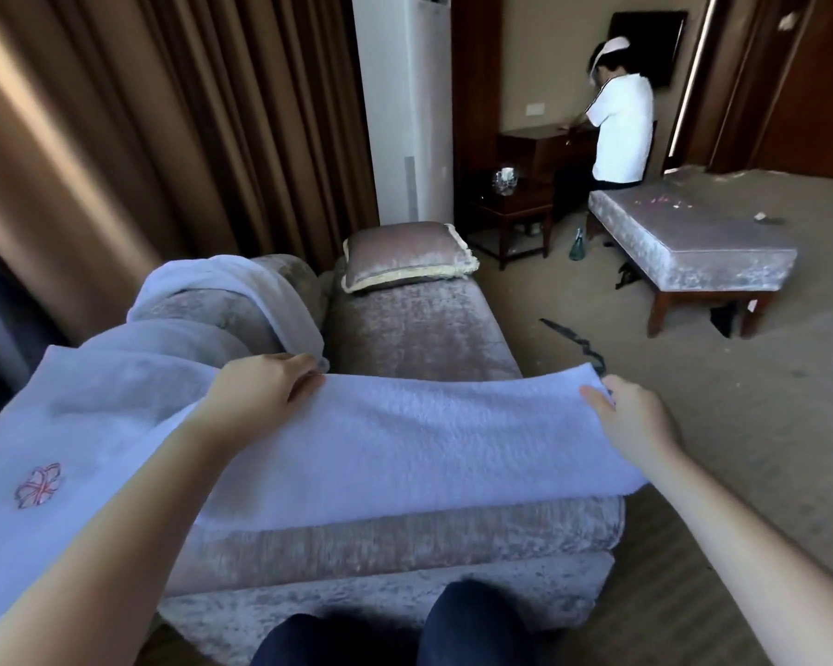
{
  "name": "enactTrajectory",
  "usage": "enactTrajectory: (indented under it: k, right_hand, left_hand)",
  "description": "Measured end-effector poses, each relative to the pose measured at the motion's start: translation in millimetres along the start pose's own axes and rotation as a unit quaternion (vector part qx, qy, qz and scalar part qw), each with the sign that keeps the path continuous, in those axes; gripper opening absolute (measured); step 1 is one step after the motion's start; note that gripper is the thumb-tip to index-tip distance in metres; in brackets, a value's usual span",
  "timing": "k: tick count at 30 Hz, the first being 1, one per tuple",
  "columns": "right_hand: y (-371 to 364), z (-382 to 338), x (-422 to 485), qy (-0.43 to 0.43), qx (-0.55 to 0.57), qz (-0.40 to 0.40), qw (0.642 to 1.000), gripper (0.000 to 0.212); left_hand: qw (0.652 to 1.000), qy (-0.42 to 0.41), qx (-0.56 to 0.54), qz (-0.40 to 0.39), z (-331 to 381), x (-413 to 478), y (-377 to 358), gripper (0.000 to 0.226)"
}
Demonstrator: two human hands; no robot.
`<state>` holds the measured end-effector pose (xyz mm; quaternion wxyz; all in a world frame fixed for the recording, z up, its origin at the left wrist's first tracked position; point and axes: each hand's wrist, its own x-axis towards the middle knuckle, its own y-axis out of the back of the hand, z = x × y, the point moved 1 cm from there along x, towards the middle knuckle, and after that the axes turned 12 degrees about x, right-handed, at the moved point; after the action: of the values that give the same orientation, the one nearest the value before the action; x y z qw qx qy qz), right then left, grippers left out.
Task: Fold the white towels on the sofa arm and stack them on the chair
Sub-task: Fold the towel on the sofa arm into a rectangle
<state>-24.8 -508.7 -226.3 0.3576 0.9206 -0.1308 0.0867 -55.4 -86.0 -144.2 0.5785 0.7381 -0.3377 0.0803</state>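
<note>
I'm mid-fold: my left hand (265, 384) and right hand (633, 418) each pinch the far edge of the towel (405, 444) spread flat along the sofa arm (405, 538), so next I'd judge that edge must come evenly toward me.

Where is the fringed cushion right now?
Head view, centre: the fringed cushion lies at the far end of the sofa seat, just below the white air-conditioner column.
</note>
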Motion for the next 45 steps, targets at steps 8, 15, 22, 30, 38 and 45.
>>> enactTrajectory:
  k: [8, 15, 22, 30, 38, 45]
  right_hand:
    - [-8.4, 10.2, 1.8, -0.076, 0.001, -0.003, 0.997, 0.017]
    - [11.1, 24.7, -52.0, 0.159, 0.077, 0.160, 0.971, 0.014]
    - [9.3, 62.6, -94.1, 0.374, -0.073, 0.088, 0.920, 0.031]
    - [20.3, 46.7, -106.6, 0.412, -0.069, 0.143, 0.897, 0.017]
    - [24.2, 63.1, -130.9, 0.363, -0.025, 0.053, 0.930, 0.026]
    - [11.9, 11.7, -55.6, 0.152, 0.066, 0.042, 0.985, 0.034]
  left_hand:
    - [0.987, 0.042, -0.016, -0.157, 8.3, 3.3, -39.3, 0.016]
    - [0.983, -0.114, -0.143, 0.002, 83.0, -4.9, -3.4, 0.025]
    - [0.976, -0.217, -0.011, -0.006, 128.6, -28.8, -4.8, 0.030]
    - [0.975, -0.208, -0.080, -0.019, 129.3, -36.8, 23.5, 0.013]
    - [0.971, -0.196, -0.128, -0.048, 131.8, -56.6, 13.7, 0.010]
    - [0.995, 0.019, -0.042, -0.091, 98.2, -0.6, -10.6, 0.027]
